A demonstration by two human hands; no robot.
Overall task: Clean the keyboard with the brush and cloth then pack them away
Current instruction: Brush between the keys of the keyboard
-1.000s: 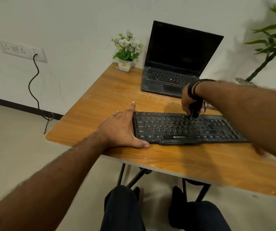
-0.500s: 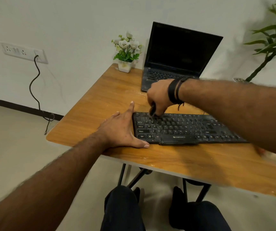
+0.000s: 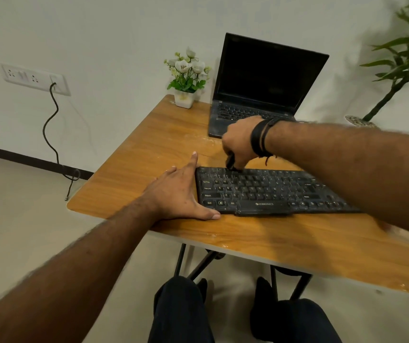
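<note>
Under the right hand (image 3: 239, 142), the brush (image 3: 230, 162) is gripped against the keyboard (image 3: 267, 191), braced by the flat, spread left hand (image 3: 181, 196).

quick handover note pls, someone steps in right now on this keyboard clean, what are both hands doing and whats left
Left hand: flat on the table, fingers straight against the left end of the keyboard, bracing it.
Right hand: curled round the small black brush, tip down on the keyboard's top key row near the left end.
The keyboard lies near the front edge of the table, in front of the open laptop.
Done: brushing is under way; how much is covered cannot be told.
Left: finish brushing, wipe with the cloth, pack both away. The cloth and any case are not in view.
</note>
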